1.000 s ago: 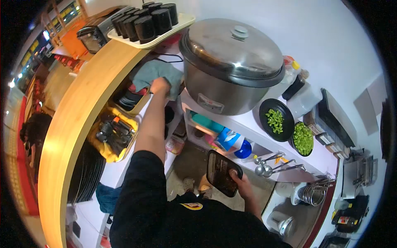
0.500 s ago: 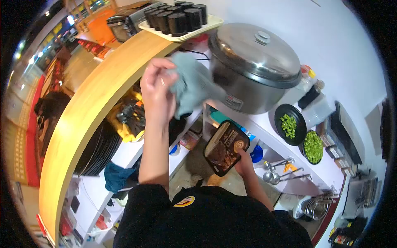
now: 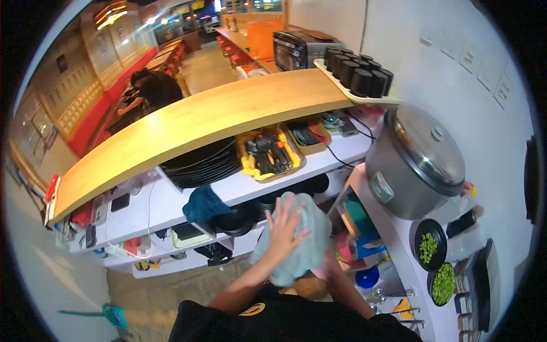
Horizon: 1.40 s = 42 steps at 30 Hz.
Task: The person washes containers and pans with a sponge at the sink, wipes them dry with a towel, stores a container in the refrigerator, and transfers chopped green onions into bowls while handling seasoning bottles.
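Note:
My left hand (image 3: pixel 284 231) lies on a grey-green cloth (image 3: pixel 310 228), its fingers spread flat over the folds. The cloth hangs in front of my body and hides what is beneath it. My right hand (image 3: pixel 323 267) is at the cloth's lower right side, blurred, with its fingers mostly hidden. The dark rectangular item with a brown printed face, seen earlier in that hand, does not show now.
A big rice cooker (image 3: pixel 393 176) stands at right, near two black bowls of chopped greens (image 3: pixel 428 245). Ahead are a wooden counter (image 3: pixel 222 114), stacked black plates (image 3: pixel 205 168) and a yellow-lined utensil tray (image 3: pixel 270 154). A seated person (image 3: pixel 156 88) is beyond.
The view has turned left. My left hand has brought the cloth down from its raised position to in front of my right hand, covering the printed item's place. Its fingers have spread out.

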Tool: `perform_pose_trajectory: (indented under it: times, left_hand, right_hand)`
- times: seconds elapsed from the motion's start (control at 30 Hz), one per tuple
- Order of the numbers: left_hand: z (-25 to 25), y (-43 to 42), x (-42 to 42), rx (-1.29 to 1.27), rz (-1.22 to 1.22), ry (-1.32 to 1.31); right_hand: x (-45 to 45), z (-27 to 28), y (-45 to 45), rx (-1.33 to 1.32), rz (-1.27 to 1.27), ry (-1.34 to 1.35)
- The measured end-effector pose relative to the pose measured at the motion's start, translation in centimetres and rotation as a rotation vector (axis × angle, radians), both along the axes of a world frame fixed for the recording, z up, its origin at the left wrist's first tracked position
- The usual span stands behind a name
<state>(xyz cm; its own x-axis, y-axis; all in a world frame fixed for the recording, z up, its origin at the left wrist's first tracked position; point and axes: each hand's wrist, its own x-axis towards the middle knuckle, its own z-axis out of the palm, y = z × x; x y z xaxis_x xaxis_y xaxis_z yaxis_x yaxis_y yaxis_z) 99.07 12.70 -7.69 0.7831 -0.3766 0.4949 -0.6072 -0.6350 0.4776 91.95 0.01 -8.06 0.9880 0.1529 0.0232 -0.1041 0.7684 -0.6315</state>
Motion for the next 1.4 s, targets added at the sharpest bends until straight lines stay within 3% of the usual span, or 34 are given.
perform_pose_trajectory:
  times: [0.07, 0.1, 0.2, 0.23, 0.33, 0.43, 0.53, 0.6, 0.67, 0.83, 1.03, 1.1, 1.23, 1.27, 1.37, 1.4]
  left_hand:
    - [-1.1, 2.0, 0.3, 0.059, 0.271, 0.065]
    - [-0.9, 3.0, 0.0, 0.059, 0.366, 0.023]
    - [2.4, 4.1, -3.4, -0.127, 0.322, -0.08]
    - [1.8, 5.0, -3.9, -0.288, 0.027, -0.084]
    - [4.5, 5.3, -8.2, -0.087, -0.318, 0.007]
    - [5.1, 6.3, -9.3, -0.305, -0.256, -0.038]
    - [0.2, 9.0, -7.6, -0.513, -0.048, -0.082]
    - [0.0, 12.1, -6.2, -0.547, 0.109, -0.094]
    - [-0.2, 16.0, -5.7, -0.633, 0.246, -0.061]
    - [-0.7, 25.4, -8.9, -0.825, 0.431, -0.013]
    - [1.7, 28.6, -20.9, -0.439, 0.134, -0.092]
    - [1.0, 30.8, -22.3, -0.535, 0.29, -0.116]
    - [-1.7, 36.8, -23.9, -0.524, 0.587, -0.211]
    - [-2.4, 38.4, -24.4, -0.511, 0.653, -0.253]
    - [-2.3, 41.6, -27.4, -0.48, 0.79, -0.226]
    - [-3.8, 43.0, -28.2, -0.635, 0.709, -0.055]
  right_hand:
    - [-0.1, -0.9, 1.1, -0.183, 0.161, -0.006]
    - [-0.5, -0.2, 1.8, -0.137, 0.18, -0.001]
    - [-2.0, 2.7, 4.8, -0.054, 0.048, 0.1]
    - [-1.9, 2.6, 4.5, 0.004, 0.109, 0.146]
    - [-2.1, 1.7, 4.7, -0.014, 0.15, 0.101]
    - [-2.9, 1.8, 6.4, -0.073, 0.173, 0.029]
    - [-3.6, 1.9, 9.4, -0.179, 0.24, -0.087]
    - [-4.2, 2.2, 11.7, -0.253, 0.317, -0.164]
    - [-5.0, 3.0, 14.6, -0.115, 0.421, -0.031]
    - [-9.0, 2.5, 21.9, -0.151, 0.502, -0.016]
    - [-11.7, 2.1, 28.2, -0.167, 0.59, 0.094]
    - [-13.1, 1.5, 31.1, -0.281, 0.522, -0.055]
    - [-15.9, 2.4, 34.7, -0.116, 0.657, 0.016]
    - [-16.8, 3.8, 35.0, -0.122, 0.583, 0.017]
    - [-17.1, 1.7, 34.6, -0.102, 0.52, 0.104]
    - [-17.3, 1.9, 34.1, -0.078, 0.447, 0.159]
